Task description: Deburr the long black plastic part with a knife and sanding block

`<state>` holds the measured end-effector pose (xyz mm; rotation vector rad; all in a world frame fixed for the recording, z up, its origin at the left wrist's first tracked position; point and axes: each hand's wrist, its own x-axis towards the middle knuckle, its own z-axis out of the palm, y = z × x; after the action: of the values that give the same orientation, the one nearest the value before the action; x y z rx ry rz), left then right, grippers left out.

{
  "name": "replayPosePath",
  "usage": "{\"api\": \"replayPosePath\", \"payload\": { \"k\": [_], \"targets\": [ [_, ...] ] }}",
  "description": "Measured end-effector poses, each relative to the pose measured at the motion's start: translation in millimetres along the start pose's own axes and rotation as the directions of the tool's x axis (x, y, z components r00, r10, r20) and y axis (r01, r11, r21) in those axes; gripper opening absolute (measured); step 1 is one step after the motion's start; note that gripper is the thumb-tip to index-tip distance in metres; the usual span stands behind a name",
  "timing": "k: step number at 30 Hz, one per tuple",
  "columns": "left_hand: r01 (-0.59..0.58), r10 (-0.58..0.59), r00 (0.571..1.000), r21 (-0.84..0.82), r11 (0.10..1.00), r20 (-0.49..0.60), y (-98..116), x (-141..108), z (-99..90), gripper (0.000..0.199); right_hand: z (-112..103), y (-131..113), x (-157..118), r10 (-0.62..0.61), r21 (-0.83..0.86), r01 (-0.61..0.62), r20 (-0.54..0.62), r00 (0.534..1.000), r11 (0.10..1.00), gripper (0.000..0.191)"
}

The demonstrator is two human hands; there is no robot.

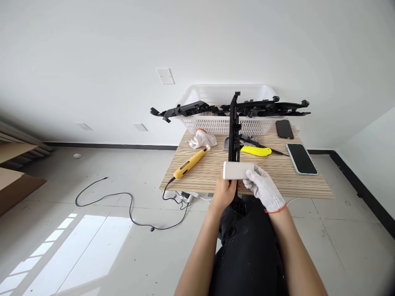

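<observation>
My bare left hand (224,192) is closed around the lower part of a long black plastic trim piece (234,139), which points away from me. My right hand (262,187), in a white knitted glove with an orange cuff, pinches a pale, flat rectangular block (237,170). The block lies crosswise over the trim piece, just above my left hand; whether they touch is unclear. Part of my left fingers is hidden. Beyond my hands, a yellow utility knife (256,151) and a yellow corded tool (189,163) lie on the wood-grain table (203,183).
At the table's back stands a white plastic basket (210,125) with several black trim pieces (271,109) across it. A white glove (202,139) lies in front. Two phones, one dark (284,129) and one pale-edged (301,159), lie right. A black cable (131,205) trails over the floor.
</observation>
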<state>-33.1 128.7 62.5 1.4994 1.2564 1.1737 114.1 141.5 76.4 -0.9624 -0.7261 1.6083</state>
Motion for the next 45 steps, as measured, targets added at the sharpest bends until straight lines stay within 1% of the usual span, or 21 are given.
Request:
{"api": "replayPosePath", "payload": {
  "k": [3,4,7,11,14,15,18,19,22,23,26,29,30,31,32,34,35,37,39,42,45],
  "targets": [
    [0.054,-0.053,0.999,-0.108,0.993,0.011,0.9,-0.4,0.0,0.033,-4.2,2.1,2.0,-0.069,0.066,0.075,-0.09,0.994,0.995,0.03],
    [0.054,-0.052,0.999,-0.107,0.993,0.015,1.1,-0.3,0.0,0.033,-5.1,2.7,2.4,-0.059,0.056,0.063,-0.067,0.996,0.996,0.03],
    [0.031,-0.029,0.999,-0.052,0.998,0.022,1.3,-0.1,0.0,0.023,-5.8,3.1,2.7,0.008,-0.006,-0.008,0.034,0.999,1.0,0.029],
    [0.062,-0.061,0.998,-0.124,0.99,0.018,1.5,0.0,0.0,0.032,-4.0,1.6,1.6,-0.05,0.061,0.054,-0.061,0.997,0.997,0.029],
    [0.015,-0.013,1.0,-0.048,0.999,0.028,1.8,0.0,-0.5,0.02,-3.1,1.0,1.1,0.011,0.012,-0.011,0.025,1.0,1.0,0.03],
    [0.009,-0.008,1.0,-0.037,0.999,0.028,1.9,0.0,-0.6,0.017,-3.0,1.0,1.2,0.013,0.014,-0.014,0.028,1.0,1.0,0.031],
    [0.04,-0.038,0.999,-0.104,0.994,0.019,2.3,-0.1,-0.4,0.025,-3.2,1.2,2.1,-0.052,0.082,0.059,-0.079,0.996,0.995,0.033],
    [0.045,-0.043,0.999,-0.116,0.992,0.019,2.4,-0.2,-0.3,0.027,-3.3,1.2,2.2,-0.049,0.079,0.056,-0.086,0.995,0.995,0.033],
    [0.029,-0.027,0.999,-0.075,0.997,0.025,2.7,-0.4,-0.1,0.024,-2.9,0.3,1.4,0.032,0.002,-0.032,-0.009,0.999,0.999,0.035],
    [0.031,-0.03,0.999,-0.077,0.997,0.024,2.8,-0.5,-0.1,0.026,-2.5,-0.2,0.9,0.03,0.005,-0.03,-0.014,0.999,1.0,0.035],
    [0.06,-0.057,0.998,-0.128,0.99,0.021,2.8,-0.8,-0.1,0.034,-1.6,-2.0,-1.1,-0.052,0.067,0.059,-0.097,0.994,0.996,0.034],
    [0.042,-0.039,0.999,-0.086,0.995,0.032,2.4,-1.1,-0.4,0.031,-2.7,-2.6,-1.5,0.011,0.007,-0.011,-0.006,1.0,1.0,0.032],
    [0.039,-0.036,0.999,-0.079,0.996,0.032,2.4,-1.2,-0.4,0.03,-3.7,-2.6,-0.8,0.027,-0.002,-0.027,0.0,1.0,1.0,0.031],
    [0.04,-0.038,0.999,-0.086,0.995,0.031,2.7,-1.4,-0.3,0.03,-5.1,-2.7,0.6,0.009,0.021,-0.008,-0.034,0.999,1.0,0.032],
    [0.045,-0.042,0.999,-0.104,0.994,0.029,3.1,-1.5,-0.1,0.031,-6.7,-2.8,2.4,-0.039,0.068,0.046,-0.099,0.994,0.997,0.032],
    [0.055,-0.051,0.998,-0.143,0.988,0.027,4.4,-1.7,0.5,0.033,-10.6,-3.5,6.5,-0.164,0.16,0.205,-0.241,0.957,0.966,0.031],
    [0.054,-0.05,0.998,-0.151,0.987,0.03,5.0,-1.7,0.7,0.033,-12.4,-3.9,8.1,-0.216,0.187,0.272,-0.274,0.937,0.944,0.03],
    [0.052,-0.047,0.998,-0.152,0.987,0.034,5.8,-1.8,1.1,0.033,-15.0,-5.0,9.5,-0.279,0.211,0.336,-0.261,0.924,0.918,0.029],
    [0.055,-0.051,0.998,-0.157,0.986,0.035,6.2,-1.9,1.0,0.034,-15.6,-6.9,8.2,-0.277,0.24,0.326,-0.217,0.936,0.914,0.029],
    [0.056,-0.052,0.998,-0.156,0.986,0.033,6.1,-2.0,0.8,0.034,-13.2,-11.8,4.8,-0.191,0.284,0.231,-0.162,0.968,0.931,0.034],
    [0.056,-0.052,0.998,-0.146,0.988,0.033,5.6,-1.6,0.9,0.034,-8.7,-16.8,6.1,-0.122,0.284,0.167,-0.17,0.978,0.944,0.038]
  ]
}}
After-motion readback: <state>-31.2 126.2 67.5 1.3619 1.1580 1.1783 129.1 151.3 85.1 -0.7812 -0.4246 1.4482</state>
